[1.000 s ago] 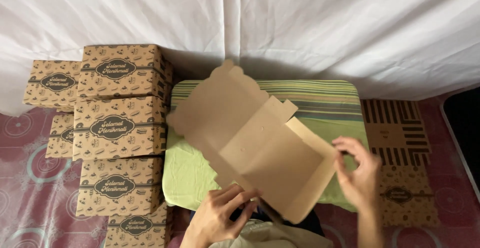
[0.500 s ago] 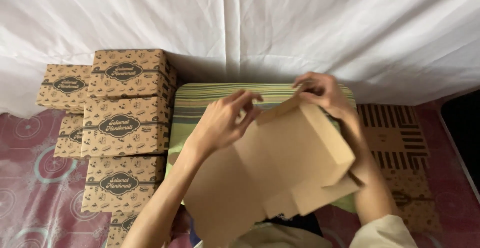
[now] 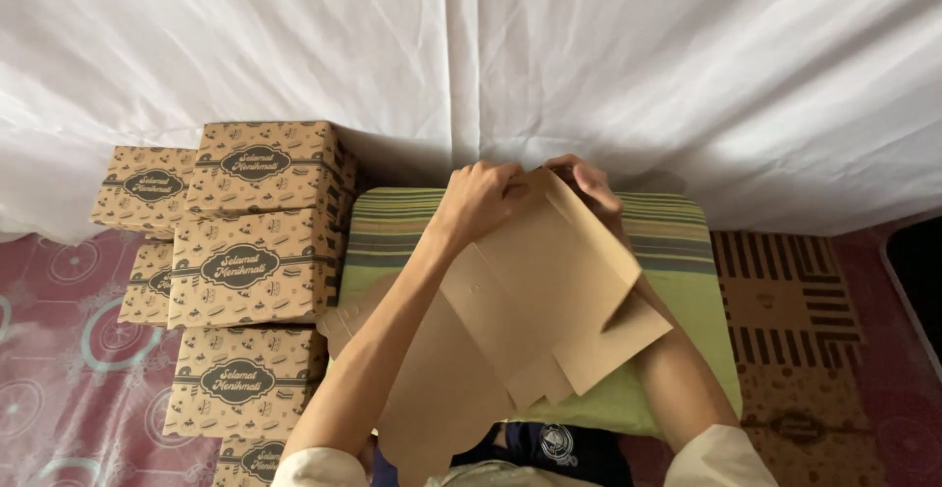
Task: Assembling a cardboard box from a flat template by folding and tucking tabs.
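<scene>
Head view is showing the left hand (image 3: 478, 201) and right hand (image 3: 592, 185) pinching the far edge of an unfolded brown cardboard box blank (image 3: 530, 320), which is lying over a green striped cushion (image 3: 687, 281) beside stacked printed boxes (image 3: 250, 271).

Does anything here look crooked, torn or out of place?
Nothing looks damaged. The flat cardboard sheet is only half folded, held at its far edge by the left hand and right hand over the green striped cushion. The finished boxes on the left sit in slightly uneven stacks.
</scene>
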